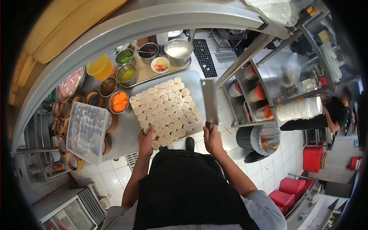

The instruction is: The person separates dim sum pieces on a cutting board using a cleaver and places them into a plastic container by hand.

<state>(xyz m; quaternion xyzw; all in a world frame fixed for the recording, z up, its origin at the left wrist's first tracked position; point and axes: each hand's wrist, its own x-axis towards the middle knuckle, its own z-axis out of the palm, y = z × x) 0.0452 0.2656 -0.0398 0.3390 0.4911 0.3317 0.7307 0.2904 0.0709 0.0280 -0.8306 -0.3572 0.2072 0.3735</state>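
At a metal surface (123, 138), right hand (213, 143) clenched round my cleaver (209, 100), left hand (146, 143) touching dough discs (165, 112), grip unclear.

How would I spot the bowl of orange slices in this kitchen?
Start at the steel counter and find the block of pale round pieces by the person's left hand. Just left of that block sits a small metal bowl. Bright orange slices lie in it, unlike the bowl of yellow liquid beyond it.
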